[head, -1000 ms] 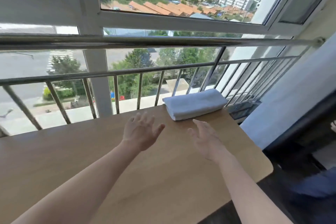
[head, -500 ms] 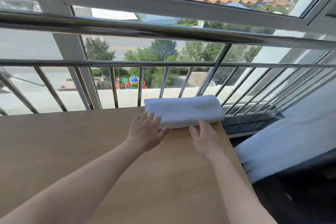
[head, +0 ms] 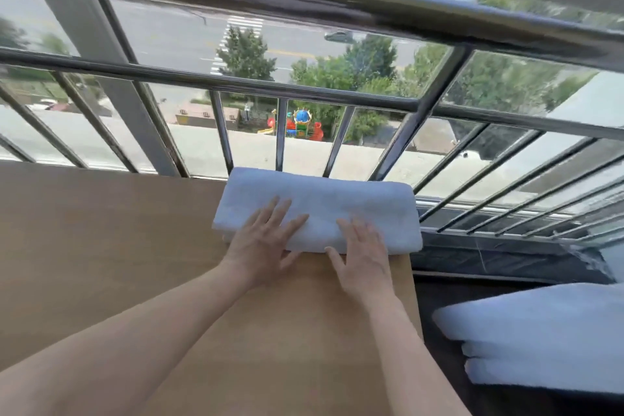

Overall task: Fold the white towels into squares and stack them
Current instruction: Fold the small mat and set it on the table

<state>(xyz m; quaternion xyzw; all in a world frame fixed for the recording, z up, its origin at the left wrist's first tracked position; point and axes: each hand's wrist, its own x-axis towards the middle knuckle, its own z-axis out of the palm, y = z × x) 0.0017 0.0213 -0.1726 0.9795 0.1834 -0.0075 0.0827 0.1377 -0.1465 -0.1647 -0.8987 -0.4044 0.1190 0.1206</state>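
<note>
Both hands have gone forward since the earlier frames and now lie on the towel, which sits larger and nearer the middle of the view.

A metal railing [head: 304,91] runs across the whole far side, from 9 o'clock round to 3 o'clock, with a street, trees and a bright playground seen through its bars. Below it the wooden desk [head: 101,263] fills the left and centre. At 4 o'clock, off the desk's right edge and lower down, lies a heap of white fabric [head: 540,331] in thick layers; whether it is towels or bedding I cannot tell.

The folded white towel [head: 320,199] rests at 12 o'clock on the desk's far right corner, up against the railing bars, and its right end reaches the desk's edge. The left hand [head: 261,243] lies flat on its near left part, fingers straight and spread. The right hand [head: 363,253] lies just beside it at 1 o'clock, fingers straight on the cloth and thumb at the towel's near edge. Neither hand grips anything.
</note>
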